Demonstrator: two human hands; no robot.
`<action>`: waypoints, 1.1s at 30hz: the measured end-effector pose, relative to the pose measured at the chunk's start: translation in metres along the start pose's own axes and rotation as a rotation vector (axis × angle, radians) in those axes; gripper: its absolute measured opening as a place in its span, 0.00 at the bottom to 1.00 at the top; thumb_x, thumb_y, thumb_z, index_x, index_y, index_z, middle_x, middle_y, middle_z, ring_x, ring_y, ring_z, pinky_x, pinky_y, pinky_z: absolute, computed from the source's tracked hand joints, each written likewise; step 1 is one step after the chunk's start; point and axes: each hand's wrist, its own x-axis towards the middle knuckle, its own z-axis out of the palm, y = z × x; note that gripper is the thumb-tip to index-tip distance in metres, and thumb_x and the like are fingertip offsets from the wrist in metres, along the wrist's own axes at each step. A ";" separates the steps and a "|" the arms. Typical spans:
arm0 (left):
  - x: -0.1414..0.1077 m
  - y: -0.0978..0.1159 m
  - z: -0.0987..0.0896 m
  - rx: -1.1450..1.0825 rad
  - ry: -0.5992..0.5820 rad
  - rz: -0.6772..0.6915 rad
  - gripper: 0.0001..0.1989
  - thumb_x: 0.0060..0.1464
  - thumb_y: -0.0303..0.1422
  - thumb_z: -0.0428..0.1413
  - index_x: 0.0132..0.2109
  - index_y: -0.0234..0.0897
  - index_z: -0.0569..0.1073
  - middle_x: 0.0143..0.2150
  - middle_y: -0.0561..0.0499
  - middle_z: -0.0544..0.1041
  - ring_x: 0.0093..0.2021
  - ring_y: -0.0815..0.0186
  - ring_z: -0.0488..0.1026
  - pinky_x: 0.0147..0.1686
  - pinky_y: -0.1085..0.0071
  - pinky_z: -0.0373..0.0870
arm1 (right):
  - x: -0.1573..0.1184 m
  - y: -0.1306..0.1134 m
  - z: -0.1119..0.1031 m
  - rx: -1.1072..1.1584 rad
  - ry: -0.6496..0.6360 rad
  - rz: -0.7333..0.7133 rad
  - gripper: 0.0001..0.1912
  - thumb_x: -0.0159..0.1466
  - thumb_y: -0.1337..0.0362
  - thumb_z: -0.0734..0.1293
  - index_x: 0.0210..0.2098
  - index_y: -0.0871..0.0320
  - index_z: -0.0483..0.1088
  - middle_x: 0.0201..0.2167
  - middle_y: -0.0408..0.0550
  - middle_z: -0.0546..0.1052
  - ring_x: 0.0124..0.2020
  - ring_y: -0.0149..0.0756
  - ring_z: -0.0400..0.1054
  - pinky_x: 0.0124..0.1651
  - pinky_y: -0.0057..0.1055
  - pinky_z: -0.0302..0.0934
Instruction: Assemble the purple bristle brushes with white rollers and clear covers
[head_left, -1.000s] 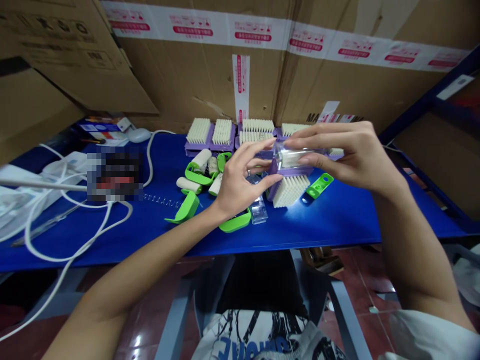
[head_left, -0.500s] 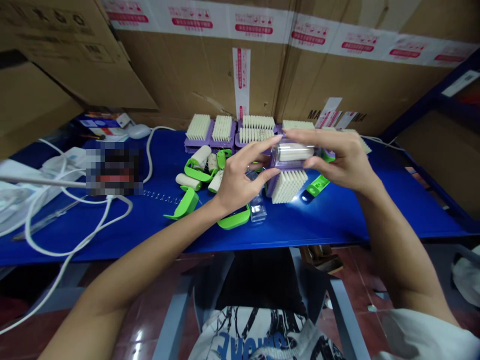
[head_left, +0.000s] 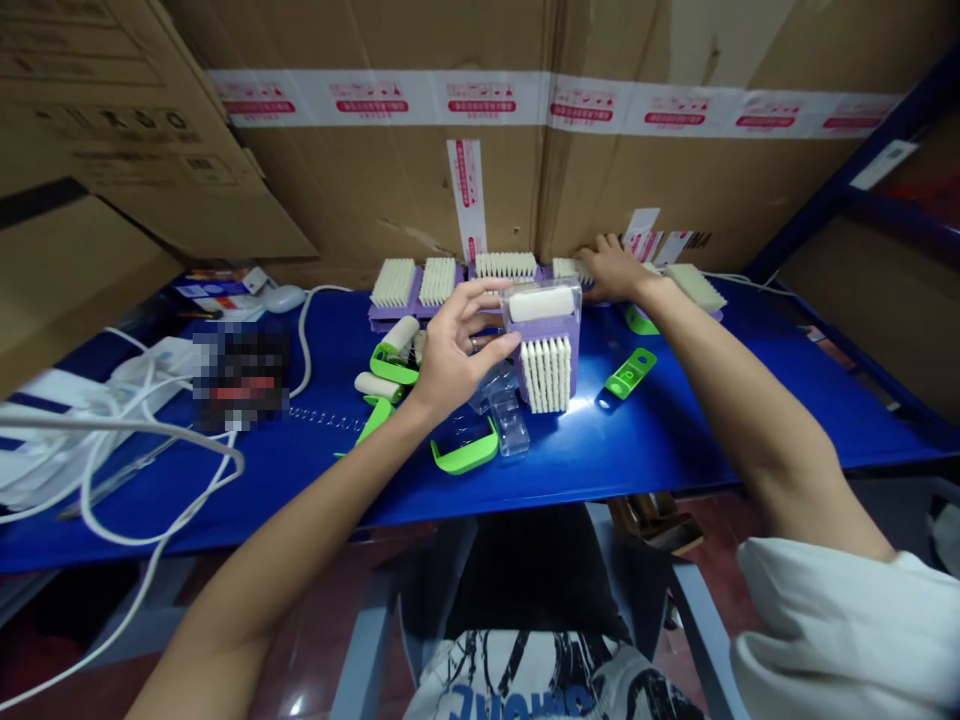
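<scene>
My left hand is closed on the left side of a purple brush, held up above the blue table. Its white bristles face me, below a white roller under a clear plastic cover. My right hand reaches to the back row, fingers spread at the right end of another bristle brush; whether it grips that brush cannot be seen. More purple brushes line up along the cardboard. Below my left hand lie a green handle frame and clear plastic pieces.
White rollers with green frames are heaped left of centre. A flat green piece lies to the right. White cables and a blurred-out item occupy the left side. Cardboard walls off the back.
My right hand has let go of the held brush and moved back to the row by the cardboard. The brush in my left hand now stands more upright, and the view has tilted up slightly.
</scene>
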 end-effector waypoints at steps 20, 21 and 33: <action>0.021 -0.009 -0.023 -0.513 0.572 -0.279 0.25 0.49 0.36 0.79 0.45 0.43 0.72 0.47 0.50 0.88 0.52 0.54 0.88 0.59 0.52 0.88 | -0.188 -0.056 -0.108 -0.037 0.142 -0.076 0.41 0.62 0.42 0.79 0.66 0.59 0.75 0.57 0.66 0.85 0.54 0.70 0.82 0.50 0.53 0.72; 0.022 -0.011 -0.026 -0.524 0.578 -0.286 0.25 0.49 0.37 0.79 0.43 0.42 0.71 0.46 0.49 0.87 0.51 0.54 0.88 0.60 0.53 0.88 | -0.204 -0.059 -0.105 -0.020 0.152 -0.132 0.38 0.63 0.41 0.78 0.64 0.57 0.75 0.55 0.64 0.85 0.52 0.68 0.83 0.47 0.53 0.73; 0.019 -0.005 -0.020 -0.463 0.649 -0.386 0.30 0.42 0.31 0.78 0.43 0.43 0.66 0.39 0.53 0.85 0.40 0.62 0.84 0.55 0.53 0.89 | -0.225 -0.115 -0.044 -0.083 0.152 -0.367 0.35 0.70 0.40 0.79 0.60 0.64 0.77 0.51 0.64 0.88 0.48 0.59 0.86 0.46 0.48 0.79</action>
